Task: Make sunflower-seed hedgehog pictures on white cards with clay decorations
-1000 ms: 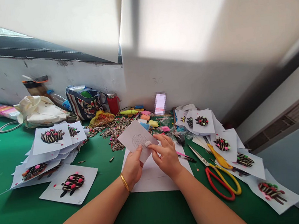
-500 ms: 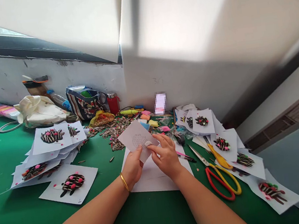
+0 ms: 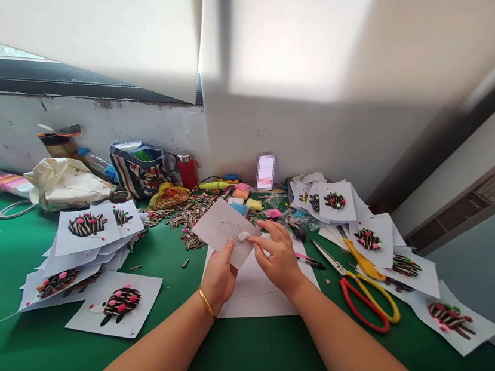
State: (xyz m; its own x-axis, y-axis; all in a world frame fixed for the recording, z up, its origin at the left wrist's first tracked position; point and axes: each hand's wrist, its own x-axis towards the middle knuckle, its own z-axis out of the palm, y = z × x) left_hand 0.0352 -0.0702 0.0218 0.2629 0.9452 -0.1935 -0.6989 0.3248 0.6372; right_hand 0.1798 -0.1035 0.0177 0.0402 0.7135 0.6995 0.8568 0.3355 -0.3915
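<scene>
A white card [image 3: 209, 223] with a pencil outline of a rounded animal is tilted up above the table, my left hand [image 3: 218, 279] pinching its lower edge, thumb on the front. At the outline's right end sits a small pale lump that looks like modelling clay [image 3: 243, 235]. My right hand [image 3: 277, 257] is at the card's right corner, fingers apart, the index fingertip at the lump's edge; whether it touches is unclear. Beneath both hands lies a white sheet of paper [image 3: 262, 301]. Many striped sunflower seeds [image 3: 195, 216] are heaped behind the card.
Finished seed-hedgehog cards stand piled at left [image 3: 88, 253] and right [image 3: 337, 201]. Red-and-yellow scissors [image 3: 362, 292] and a pen [image 3: 309, 260] lie beside my right forearm. Coloured clay packets [image 3: 254, 204], a red flask [image 3: 188, 173] and a striped bag [image 3: 140, 177] are along the wall.
My right index finger has drawn back slightly to the right from the pale lump, leaving more of it visible. The card has shifted a little to the left.
</scene>
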